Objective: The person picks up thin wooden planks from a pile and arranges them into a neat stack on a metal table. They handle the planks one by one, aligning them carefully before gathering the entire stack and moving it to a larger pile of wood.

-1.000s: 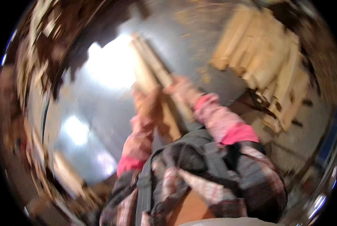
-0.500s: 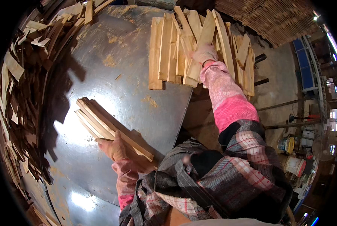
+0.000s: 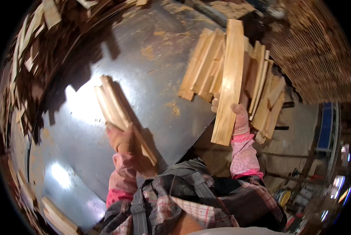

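Note:
My left hand (image 3: 122,139), in a pale work glove, is wrapped round a small bundle of wooden strips (image 3: 113,102) lying slanted on the shiny metal table (image 3: 160,84). My right hand (image 3: 241,120) grips a flat, pale wooden board (image 3: 229,78) near its lower end, thumb on the face and fingertips showing past the left edge. This board is raised upright in front of a row of wooden boards (image 3: 203,64) at the table's far right edge, hiding part of them.
A tall heap of wood offcuts (image 3: 33,58) lines the left side. Sawdust (image 3: 173,108) is scattered on the metal. More boards (image 3: 58,213) lie at the lower left. A ribbed brown stack (image 3: 306,51) stands far right, and a yellow-rimmed bucket (image 3: 284,196) sits on the floor.
My right hand has drawn back toward me from the row, lifting one board off it. My left hand keeps its hold on the strips. The view has turned, shifting the row rightward.

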A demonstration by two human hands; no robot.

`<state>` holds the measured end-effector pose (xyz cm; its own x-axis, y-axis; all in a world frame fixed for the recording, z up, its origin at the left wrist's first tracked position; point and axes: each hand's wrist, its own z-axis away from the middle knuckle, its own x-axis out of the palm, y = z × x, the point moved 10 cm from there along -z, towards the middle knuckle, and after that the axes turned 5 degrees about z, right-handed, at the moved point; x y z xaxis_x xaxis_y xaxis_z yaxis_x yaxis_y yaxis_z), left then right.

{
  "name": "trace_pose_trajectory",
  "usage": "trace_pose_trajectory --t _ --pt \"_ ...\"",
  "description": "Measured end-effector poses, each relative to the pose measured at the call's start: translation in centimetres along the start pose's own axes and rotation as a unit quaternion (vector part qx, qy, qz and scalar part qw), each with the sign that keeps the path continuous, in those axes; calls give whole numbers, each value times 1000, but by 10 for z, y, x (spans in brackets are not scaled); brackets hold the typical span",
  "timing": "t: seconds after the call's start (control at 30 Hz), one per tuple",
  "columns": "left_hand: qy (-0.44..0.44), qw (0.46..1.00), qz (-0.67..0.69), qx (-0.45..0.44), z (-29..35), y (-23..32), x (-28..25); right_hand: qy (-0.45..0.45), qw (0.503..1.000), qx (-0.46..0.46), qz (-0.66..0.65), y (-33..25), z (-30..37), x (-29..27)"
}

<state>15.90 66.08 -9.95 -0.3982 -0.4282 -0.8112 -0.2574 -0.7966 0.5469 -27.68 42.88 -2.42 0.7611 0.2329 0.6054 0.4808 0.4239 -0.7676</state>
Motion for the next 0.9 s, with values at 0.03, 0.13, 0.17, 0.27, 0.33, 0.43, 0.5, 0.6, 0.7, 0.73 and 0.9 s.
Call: trace_pose_trajectory --t 0.03,0.13,0.17,0.27,0.33,0.43,0.5,0.6,0.7,0.73,0.9 --pt "-8 1000 -5 -9 3 6 -3 -34 999 31 9 18 -4 13" --pt "-20 1000 -2 9 3 6 -5 -95 989 97 57 79 -1 48" --pt "-20 999 -18 23 -1 3 0 -112 984 119 76 98 0 57" --pt "3 999 4 45 1 0 -12 -145 936 146 285 156 -11 68" --pt "-42 999 -4 26 5 16 -18 -163 887 108 418 201 -14 61" --pt "-21 1000 -18 9 6 15 -22 -170 835 77 517 238 -10 94" --pt "3 1000 19 10 6 5 -20 -115 761 134 624 257 -5 110" --pt "33 991 118 48 20 22 -17 -208 696 167 667 282 8 165" --pt "8 999 -2 49 11 19 -22 -269 641 173 697 298 10 184" --pt "11 999 -15 46 8 15 -15 -241 658 136 700 268 -2 175" --pt "-2 999 -32 23 13 14 -9 195 509 -37 838 9 -77 64"
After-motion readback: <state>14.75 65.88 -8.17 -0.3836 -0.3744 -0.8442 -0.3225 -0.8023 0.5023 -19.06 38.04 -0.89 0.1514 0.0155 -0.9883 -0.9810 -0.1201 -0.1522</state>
